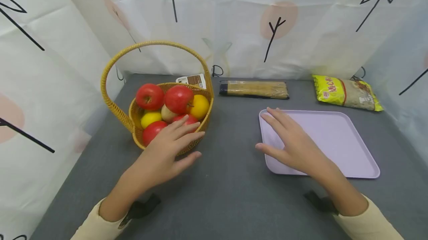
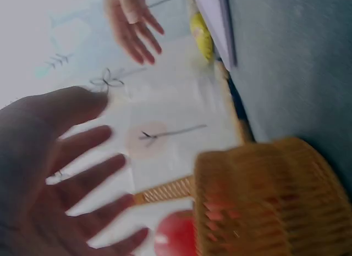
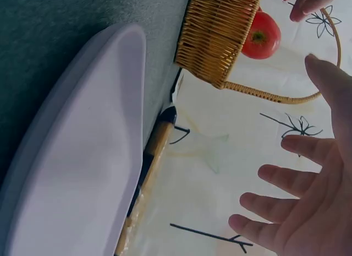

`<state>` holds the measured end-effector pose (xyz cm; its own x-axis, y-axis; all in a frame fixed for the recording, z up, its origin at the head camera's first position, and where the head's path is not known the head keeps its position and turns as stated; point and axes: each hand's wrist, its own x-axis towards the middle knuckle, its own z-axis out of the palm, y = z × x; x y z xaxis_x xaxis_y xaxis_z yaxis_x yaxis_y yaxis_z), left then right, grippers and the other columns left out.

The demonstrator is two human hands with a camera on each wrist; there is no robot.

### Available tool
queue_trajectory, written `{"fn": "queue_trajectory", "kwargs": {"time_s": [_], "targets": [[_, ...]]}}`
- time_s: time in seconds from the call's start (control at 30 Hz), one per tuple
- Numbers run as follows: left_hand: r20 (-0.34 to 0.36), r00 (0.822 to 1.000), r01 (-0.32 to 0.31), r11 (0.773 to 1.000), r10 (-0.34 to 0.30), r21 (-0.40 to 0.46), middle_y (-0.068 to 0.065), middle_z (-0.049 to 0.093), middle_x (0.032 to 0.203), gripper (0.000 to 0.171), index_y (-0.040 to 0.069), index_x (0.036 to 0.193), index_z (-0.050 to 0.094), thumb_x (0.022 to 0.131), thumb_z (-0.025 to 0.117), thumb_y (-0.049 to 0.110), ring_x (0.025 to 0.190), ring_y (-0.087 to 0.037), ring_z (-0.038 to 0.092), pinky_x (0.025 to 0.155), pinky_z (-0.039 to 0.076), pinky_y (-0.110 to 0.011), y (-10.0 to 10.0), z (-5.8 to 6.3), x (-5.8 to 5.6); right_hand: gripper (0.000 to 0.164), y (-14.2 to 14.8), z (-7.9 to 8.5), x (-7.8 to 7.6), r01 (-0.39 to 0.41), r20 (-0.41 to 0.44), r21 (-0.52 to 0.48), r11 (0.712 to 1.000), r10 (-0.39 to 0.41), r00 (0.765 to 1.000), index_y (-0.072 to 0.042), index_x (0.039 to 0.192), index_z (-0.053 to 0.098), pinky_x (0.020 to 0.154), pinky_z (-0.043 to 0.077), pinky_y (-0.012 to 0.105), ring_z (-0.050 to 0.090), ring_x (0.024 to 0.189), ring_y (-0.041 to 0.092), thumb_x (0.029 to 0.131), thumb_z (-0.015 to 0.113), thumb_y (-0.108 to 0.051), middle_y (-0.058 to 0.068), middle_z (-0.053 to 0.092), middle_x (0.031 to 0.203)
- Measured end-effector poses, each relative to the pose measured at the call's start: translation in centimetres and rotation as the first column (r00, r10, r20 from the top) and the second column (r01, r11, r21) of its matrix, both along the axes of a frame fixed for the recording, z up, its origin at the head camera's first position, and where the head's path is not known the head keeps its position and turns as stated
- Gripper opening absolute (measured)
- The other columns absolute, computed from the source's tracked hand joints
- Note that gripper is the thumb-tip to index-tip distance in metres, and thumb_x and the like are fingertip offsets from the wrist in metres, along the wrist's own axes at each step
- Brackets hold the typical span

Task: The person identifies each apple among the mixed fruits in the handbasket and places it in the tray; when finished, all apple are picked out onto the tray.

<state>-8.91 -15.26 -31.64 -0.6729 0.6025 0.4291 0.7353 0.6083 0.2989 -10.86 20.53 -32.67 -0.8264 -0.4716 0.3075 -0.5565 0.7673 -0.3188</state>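
My left hand (image 1: 170,149) hovers over the near side of a wicker basket (image 1: 190,147), fingers spread and holding nothing. The basket has a tall arched handle and is filled with red apples (image 1: 150,96), a yellow-orange fruit (image 1: 199,107), a yellow fruit (image 1: 150,118) and a pale brown item (image 1: 167,114). Part of the fruit is hidden behind my left fingers. Above the left edge of a lilac tray (image 1: 327,132) is my right hand (image 1: 294,143), its fingers extended with nothing in them. In the left wrist view the basket (image 2: 269,201) lies beside the spread left fingers.
Along the back of the grey table (image 1: 227,195) lie a packet of thin sticks or noodles (image 1: 255,89) and a yellow, partly see-through bag (image 1: 347,93). A brown-and-white packet (image 1: 194,80) is behind the basket. Patterned white cloth (image 1: 234,20) hangs around the table.
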Motion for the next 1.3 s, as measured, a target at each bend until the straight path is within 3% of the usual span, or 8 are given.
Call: {"fn": "queue_trajectory", "kwargs": {"time_s": [0.13, 0.33, 0.5, 0.7, 0.8, 0.93, 1.1, 1.3], "targets": [[-0.191, 0.982, 0.047, 0.967, 0.001, 0.249, -0.009, 0.071, 0.119, 0.03, 0.007, 0.112, 0.076, 0.093, 0.07, 0.03, 0.123, -0.03, 0.058, 0.106, 0.044, -0.04, -1.1, -0.5, -0.4, 0.072, -1.2, 0.1, -0.5, 0.025, -0.03, -0.065, 0.998, -0.027, 0.999, -0.009, 0.147, 0.05, 0.106, 0.038, 0.06, 0.043, 0.137, 0.033, 0.087, 0.077, -0.038, 0.013, 0.047, 0.15], [-0.408, 0.9, 0.106, 0.829, 0.156, 0.55, -0.019, 0.074, 0.092, 0.035, -0.005, 0.091, 0.076, 0.094, 0.068, 0.029, 0.089, -0.035, 0.069, 0.096, 0.051, -0.031, -2.6, -0.5, -0.7, 0.066, -3.1, 0.2, -1.5, 0.031, -0.01, -0.157, 0.987, -0.033, 0.999, -0.006, 0.142, 0.055, 0.105, 0.042, 0.057, 0.049, 0.133, 0.031, 0.087, 0.078, -0.036, 0.012, 0.055, 0.143], [-0.434, 0.819, 0.06, 0.697, 0.375, 0.715, -0.024, 0.072, 0.086, 0.034, -0.008, 0.083, 0.074, 0.088, 0.073, 0.025, 0.085, -0.041, 0.064, 0.093, 0.052, -0.033, -4.0, -0.7, -1.0, 0.066, -4.9, 0.3, -2.5, 0.014, 0.05, -0.184, 0.983, -0.005, 0.999, -0.008, 0.142, 0.054, 0.106, 0.042, 0.053, 0.049, 0.133, 0.028, 0.088, 0.077, -0.039, 0.01, 0.055, 0.143], [-0.353, 0.736, -0.043, 0.56, 0.578, 0.827, -0.026, 0.067, 0.105, 0.036, -0.01, 0.094, 0.069, 0.085, 0.071, 0.024, 0.102, -0.042, 0.059, 0.095, 0.049, -0.034, -5.6, -2.4, -1.9, 0.067, -7.2, -0.1, -3.7, -0.012, 0.095, -0.207, 0.978, 0.032, 0.995, -0.011, 0.144, 0.054, 0.104, 0.045, 0.05, 0.051, 0.13, 0.025, 0.088, 0.077, -0.039, 0.007, 0.055, 0.143], [-0.277, 0.756, -0.096, 0.519, 0.593, 0.849, -0.024, 0.059, 0.121, 0.042, -0.014, 0.106, 0.06, 0.082, 0.069, 0.019, 0.114, -0.039, 0.053, 0.098, 0.045, -0.033, -6.2, -3.3, -2.3, 0.067, -8.4, -0.4, -4.2, -0.031, 0.094, -0.226, 0.974, 0.054, 0.994, -0.012, 0.144, 0.053, 0.104, 0.045, 0.048, 0.052, 0.13, 0.023, 0.088, 0.077, -0.04, 0.005, 0.055, 0.143], [-0.15, 0.836, -0.159, 0.494, 0.528, 0.855, -0.018, 0.044, 0.139, 0.048, -0.015, 0.127, 0.046, 0.085, 0.059, 0.005, 0.13, -0.035, 0.041, 0.105, 0.039, -0.036, -6.8, -3.6, -2.2, 0.066, -10.1, -0.4, -4.9, -0.063, 0.098, -0.259, 0.964, 0.091, 0.991, -0.011, 0.144, 0.053, 0.104, 0.046, 0.046, 0.052, 0.128, 0.022, 0.088, 0.077, -0.038, 0.005, 0.055, 0.143], [-0.01, 0.909, -0.24, 0.542, 0.418, 0.805, -0.017, 0.031, 0.153, 0.053, -0.012, 0.147, 0.025, 0.097, 0.042, -0.005, 0.143, -0.032, 0.029, 0.114, 0.03, -0.038, -8.4, -5.0, -2.6, 0.066, -12.6, -0.8, -6.0, -0.138, 0.043, -0.287, 0.948, 0.157, 0.987, -0.004, 0.142, 0.053, 0.103, 0.047, 0.042, 0.053, 0.126, 0.023, 0.088, 0.078, -0.031, 0.01, 0.055, 0.141], [0.045, 0.944, -0.246, 0.606, 0.327, 0.757, -0.019, 0.032, 0.154, 0.059, -0.005, 0.154, 0.02, 0.099, 0.042, -0.007, 0.14, -0.028, 0.035, 0.114, 0.031, -0.032, -9.8, -7.0, -3.4, 0.072, -16.0, -1.2, -7.3, -0.208, 0.007, -0.32, 0.924, 0.222, 0.975, -0.006, 0.148, 0.043, 0.102, 0.048, 0.039, 0.05, 0.125, 0.023, 0.088, 0.076, -0.031, 0.009, 0.046, 0.147]]}}
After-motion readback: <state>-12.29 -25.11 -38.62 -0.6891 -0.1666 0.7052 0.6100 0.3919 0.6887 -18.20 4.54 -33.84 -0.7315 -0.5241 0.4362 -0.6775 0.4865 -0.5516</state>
